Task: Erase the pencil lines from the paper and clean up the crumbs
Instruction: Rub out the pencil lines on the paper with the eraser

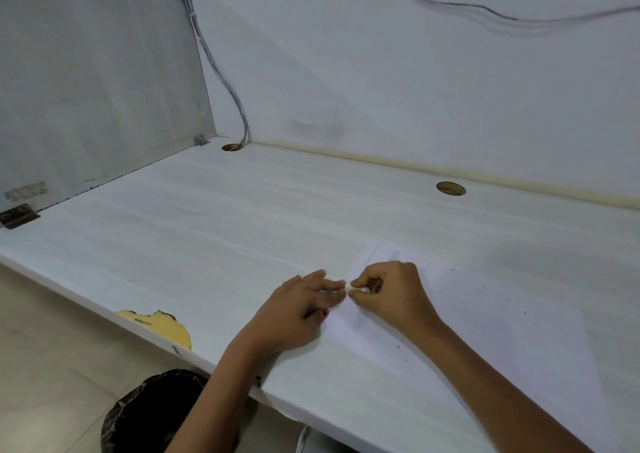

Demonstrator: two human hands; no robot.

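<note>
A white sheet of paper lies on the white desk, at the right near the front edge. Small dark crumbs are scattered over its middle and right part. Faint pencil lines show near its far left corner. My right hand pinches a small white eraser at the paper's left edge. My left hand lies flat with fingers extended, pressing the left edge of the paper, its fingertips touching the eraser's tip.
The desk's front edge has a chipped yellow patch. Two round cable holes sit near the back wall, a cable running into the left one. A side panel closes the left. A dark round object sits on the floor below.
</note>
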